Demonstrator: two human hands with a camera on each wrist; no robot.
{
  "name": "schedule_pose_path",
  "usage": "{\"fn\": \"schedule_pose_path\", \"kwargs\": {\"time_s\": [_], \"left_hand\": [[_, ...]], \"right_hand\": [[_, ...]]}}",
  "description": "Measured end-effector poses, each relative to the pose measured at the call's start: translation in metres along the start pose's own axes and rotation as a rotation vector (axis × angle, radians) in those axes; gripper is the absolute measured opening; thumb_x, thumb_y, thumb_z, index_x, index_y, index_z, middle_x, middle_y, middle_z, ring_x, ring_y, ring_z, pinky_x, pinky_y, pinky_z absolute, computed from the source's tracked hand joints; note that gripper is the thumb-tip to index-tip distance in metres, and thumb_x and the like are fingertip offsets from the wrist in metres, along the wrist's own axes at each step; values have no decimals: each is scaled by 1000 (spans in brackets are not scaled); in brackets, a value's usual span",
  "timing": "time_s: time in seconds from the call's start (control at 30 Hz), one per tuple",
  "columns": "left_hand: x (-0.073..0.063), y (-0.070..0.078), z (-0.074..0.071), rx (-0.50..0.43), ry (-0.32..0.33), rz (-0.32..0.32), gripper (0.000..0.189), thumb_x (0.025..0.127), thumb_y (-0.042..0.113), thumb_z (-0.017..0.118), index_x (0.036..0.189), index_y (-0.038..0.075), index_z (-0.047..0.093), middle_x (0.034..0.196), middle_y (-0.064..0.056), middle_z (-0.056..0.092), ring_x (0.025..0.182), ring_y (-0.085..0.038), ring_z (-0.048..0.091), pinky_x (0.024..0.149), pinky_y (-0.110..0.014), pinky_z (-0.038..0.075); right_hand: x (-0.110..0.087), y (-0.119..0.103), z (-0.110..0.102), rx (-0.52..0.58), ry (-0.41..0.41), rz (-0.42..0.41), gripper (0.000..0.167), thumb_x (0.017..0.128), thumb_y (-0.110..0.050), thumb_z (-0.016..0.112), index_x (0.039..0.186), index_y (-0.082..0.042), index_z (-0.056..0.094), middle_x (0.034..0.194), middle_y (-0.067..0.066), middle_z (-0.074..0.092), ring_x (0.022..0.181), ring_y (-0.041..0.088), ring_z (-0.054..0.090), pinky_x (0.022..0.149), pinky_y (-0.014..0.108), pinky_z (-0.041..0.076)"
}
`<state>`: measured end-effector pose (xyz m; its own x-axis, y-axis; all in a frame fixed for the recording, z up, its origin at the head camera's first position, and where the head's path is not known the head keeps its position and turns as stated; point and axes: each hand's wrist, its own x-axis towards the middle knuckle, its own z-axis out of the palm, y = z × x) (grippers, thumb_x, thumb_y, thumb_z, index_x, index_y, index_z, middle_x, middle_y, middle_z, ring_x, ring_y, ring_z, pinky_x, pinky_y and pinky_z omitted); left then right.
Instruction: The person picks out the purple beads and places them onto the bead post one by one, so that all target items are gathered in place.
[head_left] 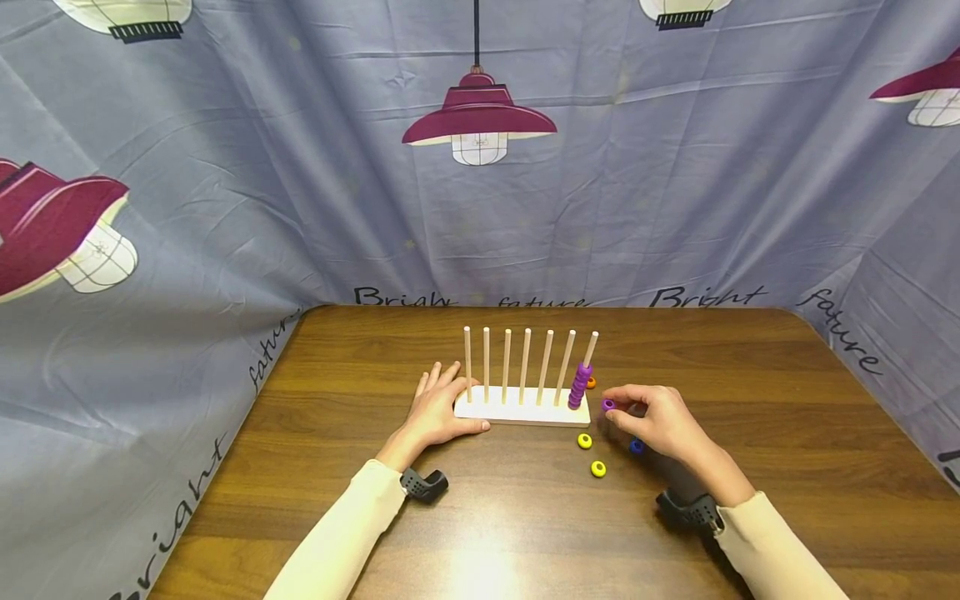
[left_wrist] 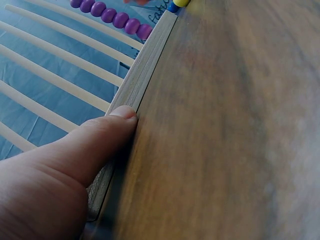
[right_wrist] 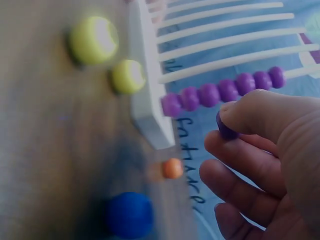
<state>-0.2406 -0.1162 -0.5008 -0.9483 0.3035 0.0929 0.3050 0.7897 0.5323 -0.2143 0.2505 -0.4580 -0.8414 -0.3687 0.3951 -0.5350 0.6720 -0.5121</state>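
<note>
A white wooden base [head_left: 517, 410] carries a row of several thin upright pegs [head_left: 525, 367]. My left hand [head_left: 435, 412] holds the left end of this peg rack, its thumb [left_wrist: 117, 122] along the front edge and the other fingers at the side and behind. Several purple beads [head_left: 579, 387] are stacked on the rightmost peg, whose upper part is bare. Just right of the rack, my right hand [head_left: 660, 423] pinches another purple bead [right_wrist: 228, 129] between thumb and index finger. That bead is apart from the stack.
Two yellow beads [head_left: 585, 441] lie on the wooden table [head_left: 375, 517] before the rack's right end. A blue bead [head_left: 637, 447] sits below the right hand, and an orange bead [head_left: 592, 383] behind the purple stack. A printed curtain [head_left: 480, 233] hangs around the table.
</note>
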Motion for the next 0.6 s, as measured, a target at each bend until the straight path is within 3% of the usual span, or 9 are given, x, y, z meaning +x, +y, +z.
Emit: {"fn": "schedule_pose_path", "kwargs": {"time_s": [0.23, 0.6], "left_hand": [[0, -1, 1, -4, 2, 2, 70, 75, 50, 85, 133, 17, 64, 163, -20, 37, 155, -50, 17, 128, -62, 10], [0, -1, -1, 6, -2, 0, 71, 75, 51, 84, 134, 17, 64, 163, -20, 37, 155, -50, 17, 128, -62, 11]], "right_hand": [[15, -11, -20, -7, 31, 0, 16, 82, -5, 79, 98, -6, 79, 81, -1, 77, 74, -8, 60, 63, 25, 56], [44, -26, -46, 9, 64, -24, 16, 84, -4, 79, 100, -3, 78, 86, 8, 79, 73, -9, 62, 62, 12, 53]]}}
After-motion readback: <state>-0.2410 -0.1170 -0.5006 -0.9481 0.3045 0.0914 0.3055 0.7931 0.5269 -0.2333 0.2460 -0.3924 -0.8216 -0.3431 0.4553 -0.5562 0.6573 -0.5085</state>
